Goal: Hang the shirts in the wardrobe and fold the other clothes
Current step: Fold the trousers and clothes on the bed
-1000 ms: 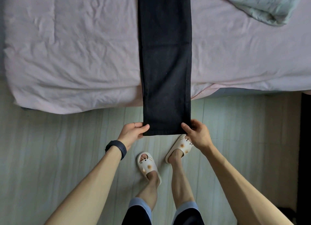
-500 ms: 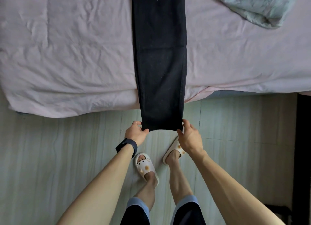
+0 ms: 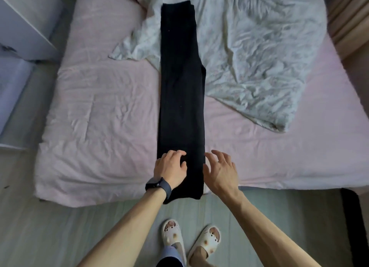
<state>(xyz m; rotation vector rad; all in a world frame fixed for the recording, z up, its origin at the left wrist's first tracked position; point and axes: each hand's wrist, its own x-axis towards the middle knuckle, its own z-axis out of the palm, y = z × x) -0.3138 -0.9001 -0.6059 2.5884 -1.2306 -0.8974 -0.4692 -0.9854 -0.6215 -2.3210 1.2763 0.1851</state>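
Observation:
Black trousers (image 3: pixel 181 86), folded leg on leg, lie lengthwise in a long strip across the pink bed (image 3: pixel 99 116). Their hem hangs a little over the near bed edge. My left hand (image 3: pixel 169 168), with a dark watch on the wrist, sits on the strip's left edge near the hem, fingers curled and thumb pinching the fabric. My right hand (image 3: pixel 219 170) hovers at the strip's right edge, fingers spread and holding nothing.
A crumpled pale green cloth (image 3: pixel 259 56) covers the far right of the bed, partly under the trousers. White furniture (image 3: pixel 24 23) stands to the left, a wooden piece (image 3: pixel 349 17) to the right. My feet in white slippers (image 3: pixel 171 234) stand on the floorboards.
Both hands have let go of the hem and moved up onto the bed. The trousers now lie further onto the mattress. The view has tilted up and shows the whole bed.

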